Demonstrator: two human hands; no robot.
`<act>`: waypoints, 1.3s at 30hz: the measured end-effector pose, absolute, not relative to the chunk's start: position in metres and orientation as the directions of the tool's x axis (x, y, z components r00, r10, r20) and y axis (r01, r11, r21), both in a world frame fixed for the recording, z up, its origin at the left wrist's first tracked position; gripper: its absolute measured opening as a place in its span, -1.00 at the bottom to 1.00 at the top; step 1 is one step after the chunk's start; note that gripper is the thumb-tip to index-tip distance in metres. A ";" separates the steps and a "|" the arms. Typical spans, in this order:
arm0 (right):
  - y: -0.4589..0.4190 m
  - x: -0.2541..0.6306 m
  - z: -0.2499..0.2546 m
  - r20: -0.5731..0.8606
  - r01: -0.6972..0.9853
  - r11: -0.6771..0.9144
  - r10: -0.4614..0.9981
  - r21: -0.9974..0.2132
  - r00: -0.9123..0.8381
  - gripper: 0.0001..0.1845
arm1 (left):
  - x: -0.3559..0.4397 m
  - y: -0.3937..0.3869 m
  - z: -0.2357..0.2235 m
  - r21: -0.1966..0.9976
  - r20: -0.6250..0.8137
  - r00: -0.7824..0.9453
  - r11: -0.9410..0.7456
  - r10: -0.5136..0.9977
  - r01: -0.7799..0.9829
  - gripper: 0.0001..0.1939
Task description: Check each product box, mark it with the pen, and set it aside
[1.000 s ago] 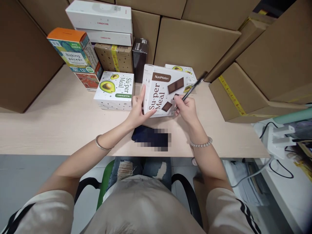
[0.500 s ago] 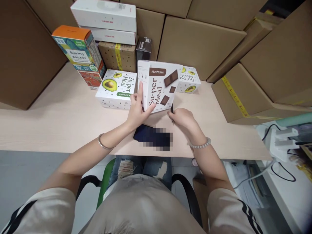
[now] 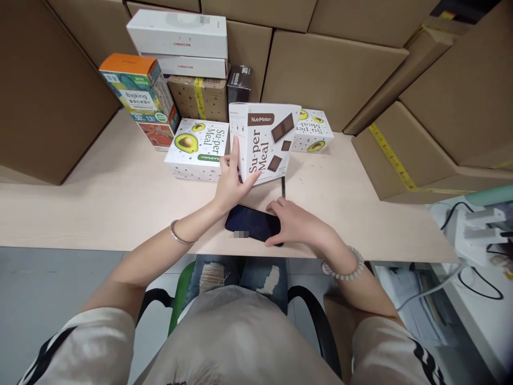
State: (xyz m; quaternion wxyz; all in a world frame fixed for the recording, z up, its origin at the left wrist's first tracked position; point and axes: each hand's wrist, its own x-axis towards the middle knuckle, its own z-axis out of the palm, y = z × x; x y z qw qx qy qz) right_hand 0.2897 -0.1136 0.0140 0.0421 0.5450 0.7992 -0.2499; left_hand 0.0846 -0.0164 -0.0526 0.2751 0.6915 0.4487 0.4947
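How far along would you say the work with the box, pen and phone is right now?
Apparently done: the dark pen lies on the table, out of both hands. In progress: the left hand steadies the chocolate-print box; the right hand is at the phone. Remaining: the phone is not lifted; anything further cannot be told.

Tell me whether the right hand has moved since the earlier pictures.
Yes, the right hand has moved toward the front edge of the desk, from the chocolate-print box to the phone.
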 end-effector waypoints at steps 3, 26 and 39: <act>-0.111 0.290 0.011 -0.325 0.850 0.299 0.828 -0.433 -0.457 -0.34 | 0.085 -0.016 -0.054 0.823 0.448 0.093 -0.450 0.889 0.347 0.25; -0.110 0.322 -0.008 0.516 0.678 0.326 0.852 -0.659 0.092 0.01 | 0.080 -0.012 -0.056 0.841 0.431 0.102 -0.440 0.897 0.315 0.26; -0.059 0.331 -0.011 0.733 0.621 0.526 0.670 -0.581 0.117 0.09 | 0.077 -0.011 -0.061 0.824 0.429 0.062 -0.418 0.901 0.383 0.29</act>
